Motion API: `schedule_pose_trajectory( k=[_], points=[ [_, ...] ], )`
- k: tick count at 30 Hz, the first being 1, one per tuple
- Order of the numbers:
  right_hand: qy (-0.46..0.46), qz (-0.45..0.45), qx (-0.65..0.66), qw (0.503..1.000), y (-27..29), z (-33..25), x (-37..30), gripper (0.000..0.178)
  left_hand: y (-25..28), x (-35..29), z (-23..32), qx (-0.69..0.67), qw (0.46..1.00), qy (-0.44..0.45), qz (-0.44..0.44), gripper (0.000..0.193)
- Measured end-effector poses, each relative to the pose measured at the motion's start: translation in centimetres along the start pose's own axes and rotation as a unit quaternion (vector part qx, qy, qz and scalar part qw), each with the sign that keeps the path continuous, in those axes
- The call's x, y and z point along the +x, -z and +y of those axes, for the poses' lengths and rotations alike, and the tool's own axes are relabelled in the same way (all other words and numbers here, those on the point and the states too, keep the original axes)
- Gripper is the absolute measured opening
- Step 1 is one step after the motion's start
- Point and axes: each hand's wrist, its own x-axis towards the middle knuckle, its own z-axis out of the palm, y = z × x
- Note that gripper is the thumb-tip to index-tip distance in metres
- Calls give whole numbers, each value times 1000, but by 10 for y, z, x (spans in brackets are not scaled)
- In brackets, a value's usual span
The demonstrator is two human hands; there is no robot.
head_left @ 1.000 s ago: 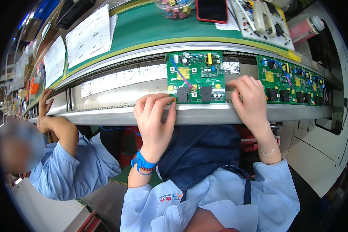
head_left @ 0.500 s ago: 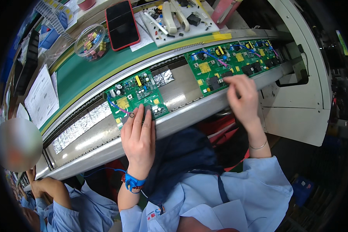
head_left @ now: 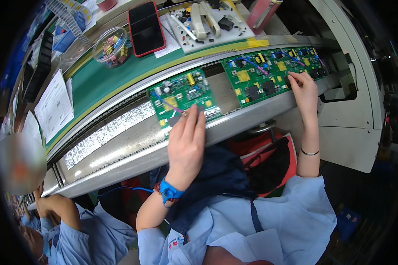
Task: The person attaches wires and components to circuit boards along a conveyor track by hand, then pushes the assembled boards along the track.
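Note:
My left hand lies over the near edge of a green circuit board in the conveyor track. Its fingers are stretched out, the tips on the board beside a purple-and-blue wire with a ring end. My right hand is over the near edge of a row of green circuit boards farther right, which carry black blocks, yellow parts and blue and purple wires. Its thumb and fingertips are pinched together close to a black block; whatever lies between them is hidden. A gap of bare track separates the left board from the row.
The metal rail runs along my side of the track. Beyond it are a red-cased phone, a clear tub of coloured parts and a white board with loose components. A white machine panel stands right; a co-worker's arm is at left.
The left board has slid right along the track with my left hand, narrowing the gap to the row. My right hand has moved right along the row, its fingertips pinched. The view has shifted slightly.

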Motion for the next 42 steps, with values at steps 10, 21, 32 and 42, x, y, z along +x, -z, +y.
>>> schedule_pose_trajectory(
  k=[10,21,32,42],
  points=[
    [-9,-4,-54,998,-4,18,7,17,-15,9,12,46,998,-28,-40,45],
    [10,33,-116,993,-9,49,21,16,4,-20,-1,-11,1000,-19,-23,44],
    [108,-15,-54,993,-30,38,19,22,1,-18,-13,-66,991,110,-30,55],
    [102,-54,-204,972,-43,49,21,31,-19,-3,-6,-99,992,33,-70,57]
  ],
)
